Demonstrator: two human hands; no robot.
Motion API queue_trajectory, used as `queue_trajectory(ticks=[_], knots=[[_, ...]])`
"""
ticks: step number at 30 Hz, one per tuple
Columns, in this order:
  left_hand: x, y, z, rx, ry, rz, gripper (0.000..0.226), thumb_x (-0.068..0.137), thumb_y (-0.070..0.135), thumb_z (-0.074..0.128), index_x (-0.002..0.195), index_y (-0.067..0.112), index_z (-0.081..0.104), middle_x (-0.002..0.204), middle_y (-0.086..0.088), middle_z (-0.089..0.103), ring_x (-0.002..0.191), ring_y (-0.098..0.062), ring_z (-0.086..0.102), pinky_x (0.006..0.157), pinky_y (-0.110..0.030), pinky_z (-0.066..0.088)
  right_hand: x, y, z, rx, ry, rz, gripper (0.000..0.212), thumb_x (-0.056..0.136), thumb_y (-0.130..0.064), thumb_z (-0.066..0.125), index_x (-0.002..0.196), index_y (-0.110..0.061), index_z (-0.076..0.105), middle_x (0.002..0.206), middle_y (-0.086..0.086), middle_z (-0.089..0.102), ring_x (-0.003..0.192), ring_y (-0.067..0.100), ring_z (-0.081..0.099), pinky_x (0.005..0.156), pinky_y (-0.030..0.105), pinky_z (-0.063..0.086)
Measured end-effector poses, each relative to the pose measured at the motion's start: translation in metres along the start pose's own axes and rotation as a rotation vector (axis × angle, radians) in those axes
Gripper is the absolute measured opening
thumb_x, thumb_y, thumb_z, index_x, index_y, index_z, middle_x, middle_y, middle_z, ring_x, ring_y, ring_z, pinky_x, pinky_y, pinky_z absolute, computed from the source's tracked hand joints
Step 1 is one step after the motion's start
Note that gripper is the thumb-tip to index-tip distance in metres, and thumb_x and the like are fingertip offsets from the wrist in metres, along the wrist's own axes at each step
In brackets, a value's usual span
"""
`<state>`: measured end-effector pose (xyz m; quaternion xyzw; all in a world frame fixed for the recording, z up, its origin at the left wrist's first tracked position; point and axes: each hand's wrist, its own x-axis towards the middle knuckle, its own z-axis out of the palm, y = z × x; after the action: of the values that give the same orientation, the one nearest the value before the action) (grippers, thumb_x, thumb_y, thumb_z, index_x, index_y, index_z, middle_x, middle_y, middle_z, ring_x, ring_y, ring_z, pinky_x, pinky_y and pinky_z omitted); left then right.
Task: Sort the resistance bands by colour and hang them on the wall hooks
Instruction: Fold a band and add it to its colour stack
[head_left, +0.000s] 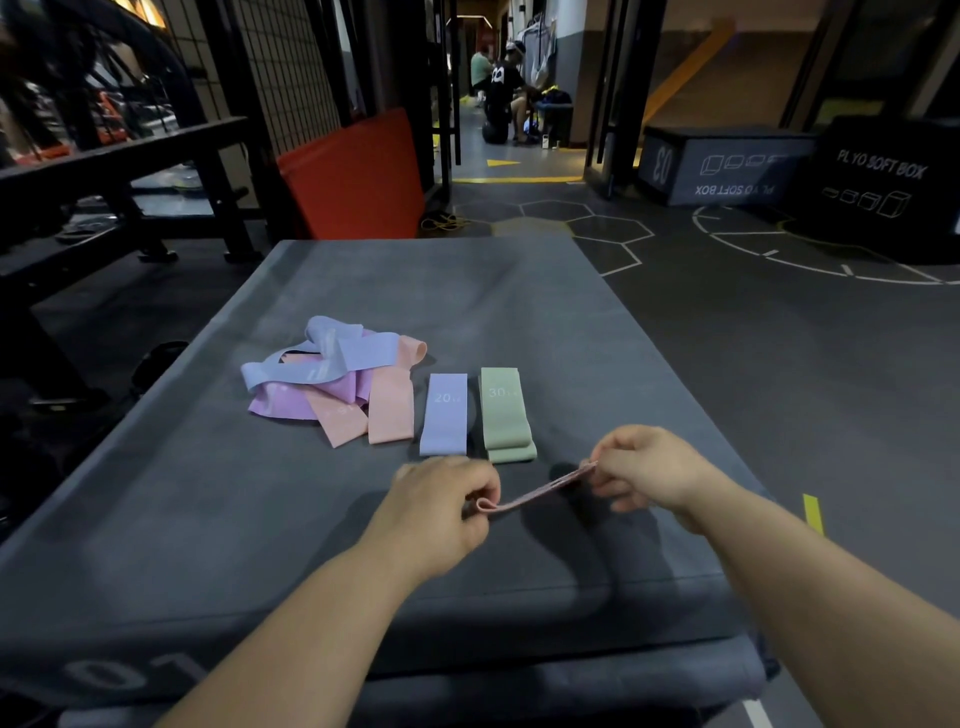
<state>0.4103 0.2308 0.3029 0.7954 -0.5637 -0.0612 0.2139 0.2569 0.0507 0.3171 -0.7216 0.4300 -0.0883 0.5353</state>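
A pink resistance band (540, 489) is stretched edge-on between my two hands above the grey soft box (260, 519). My left hand (441, 509) pinches its near end, my right hand (644, 470) pinches the far end. Just beyond my hands a blue band (443, 415) marked 20 lies flat, with green bands (505, 415) marked 30 stacked to its right. Further left sits a loose pile (332, 379) of blue, purple and peach bands. No wall hooks show in this view.
An orange mat (358, 176) leans against a black mesh rack beyond the box. Dark plyo soft boxes (727, 166) stand at the back right. A bench frame (130, 171) is at the left. People sit far down the corridor (504, 88).
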Motion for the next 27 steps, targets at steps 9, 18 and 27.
queue_trajectory(ticks=[9, 18, 27], knots=[[0.001, 0.003, 0.005, -0.021, -0.193, -0.017, 0.024, 0.085, 0.016, 0.049, 0.095, 0.029, 0.067, 0.091, 0.014, 0.064, 0.09, -0.007, 0.054, 0.082, -0.022, 0.04, -0.001, 0.005, 0.004, -0.084, 0.002, 0.018, 0.016, 0.079, -0.003, 0.071, 0.082, -0.011, 0.057, 0.076, 0.01, 0.065, 0.063, 0.017, 0.066, 0.06, 0.028, 0.056], [0.004, 0.007, 0.012, -0.034, -0.152, -0.137, 0.018, 0.08, 0.026, 0.058, 0.094, 0.03, 0.047, 0.099, 0.013, 0.052, 0.092, -0.012, 0.051, 0.08, -0.029, 0.047, 0.005, 0.011, 0.004, -0.01, 0.038, -0.096, 0.028, 0.08, 0.004, 0.064, 0.091, -0.019, 0.054, 0.08, 0.016, 0.063, 0.064, 0.023, 0.064, 0.06, 0.033, 0.057], [0.014, 0.036, 0.027, -0.039, -0.179, -0.155, 0.017, 0.079, 0.033, 0.058, 0.093, 0.031, 0.049, 0.095, 0.011, 0.06, 0.088, -0.016, 0.058, 0.078, -0.038, 0.052, 0.021, 0.02, -0.008, -0.071, 0.198, -0.121, 0.027, 0.082, 0.002, 0.057, 0.082, -0.022, 0.046, 0.063, 0.005, 0.052, 0.053, 0.02, 0.055, 0.066, 0.039, 0.057]])
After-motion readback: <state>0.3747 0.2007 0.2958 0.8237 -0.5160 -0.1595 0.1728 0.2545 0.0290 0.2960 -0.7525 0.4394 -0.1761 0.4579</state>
